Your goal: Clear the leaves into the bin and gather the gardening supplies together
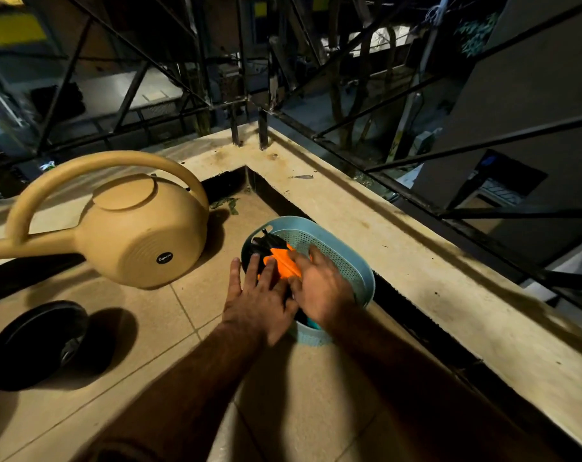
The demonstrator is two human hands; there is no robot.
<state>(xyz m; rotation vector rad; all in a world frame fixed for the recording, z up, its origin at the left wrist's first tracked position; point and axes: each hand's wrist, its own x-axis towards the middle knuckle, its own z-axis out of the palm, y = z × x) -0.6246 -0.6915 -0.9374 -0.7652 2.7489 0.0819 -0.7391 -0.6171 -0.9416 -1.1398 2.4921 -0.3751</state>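
Our left hand [259, 301] lies flat, fingers spread, on orange-and-black garden tools [281, 261] in the perforated blue plastic basket [343, 258]; our right hand [319, 288] covers them, grip unclear, blurred.

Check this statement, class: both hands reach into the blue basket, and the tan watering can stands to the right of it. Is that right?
One detail is wrong. The head view shows the watering can to the left of the basket, not the right. The rest holds: the left hand and right hand both reach into the basket.
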